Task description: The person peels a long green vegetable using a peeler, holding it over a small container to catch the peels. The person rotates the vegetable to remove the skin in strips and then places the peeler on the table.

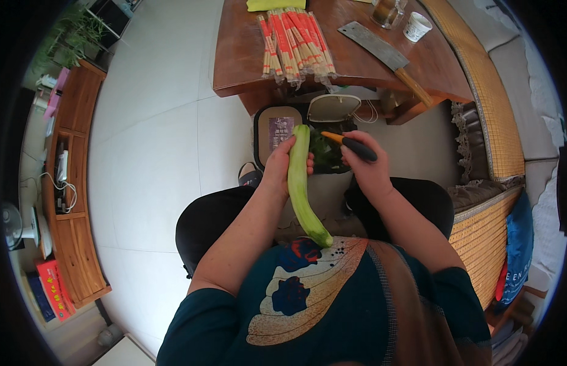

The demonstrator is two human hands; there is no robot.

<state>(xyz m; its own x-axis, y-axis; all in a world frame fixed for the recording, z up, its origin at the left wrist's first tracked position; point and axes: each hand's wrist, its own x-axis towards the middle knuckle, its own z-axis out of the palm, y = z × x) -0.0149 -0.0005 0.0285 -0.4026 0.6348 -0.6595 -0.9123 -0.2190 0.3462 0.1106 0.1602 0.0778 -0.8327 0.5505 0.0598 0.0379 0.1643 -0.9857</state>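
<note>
My left hand (283, 165) is closed around the upper part of a long, curved, pale green gourd (301, 187), whose skin looks largely peeled. The gourd's darker green lower end rests near my shirt. To its right, my right hand (366, 160) grips a peeler (356, 147) with a black handle and an orange front part; its blade cannot be made out. The peeler and the gourd are apart. Below both hands stands a trash bin (331, 158) with a dark liner and green peelings inside, its small lid (334, 108) raised.
Ahead, a wooden table (238, 68) holds several packs of wrapped chopsticks (295, 43), a cleaver (375, 45) with its handle over the edge, a paper cup (417, 27) and a glass mug (387, 13). A sofa with a woven mat (484, 247) stands at the right, a wooden cabinet (75, 183) at the left.
</note>
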